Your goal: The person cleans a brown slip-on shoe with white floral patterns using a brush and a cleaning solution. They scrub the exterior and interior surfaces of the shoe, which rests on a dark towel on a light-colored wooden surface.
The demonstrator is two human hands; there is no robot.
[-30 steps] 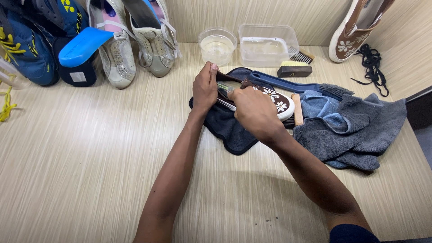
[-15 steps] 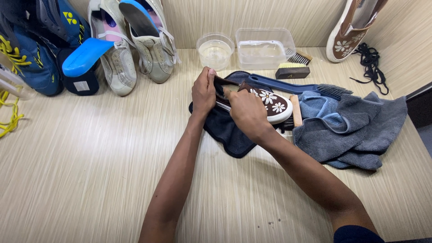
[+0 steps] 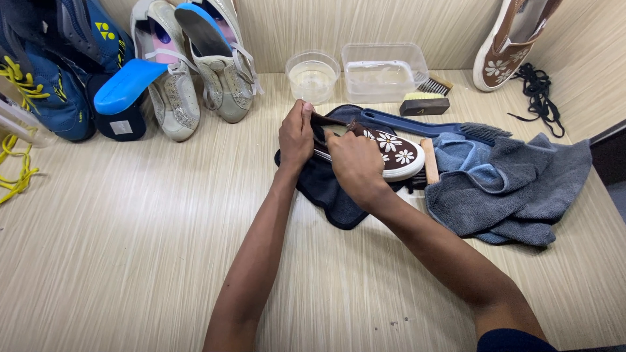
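bright even overhead light, soft shadows under the arms, sharp focus, slight wide-angle bending at edges

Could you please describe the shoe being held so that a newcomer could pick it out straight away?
On the dark blue cloth mid-table, left of the grey towel, both hands grip a brown slip-on shoe. Its white daisies and white sole set it apart; its twin leans against the far wall.

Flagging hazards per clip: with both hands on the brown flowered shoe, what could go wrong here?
The round tub and rectangular tub of liquid stand open just behind the left hand; a backward jerk might tip one. The right hand works inside the shoe, which might slide off the dark cloth.
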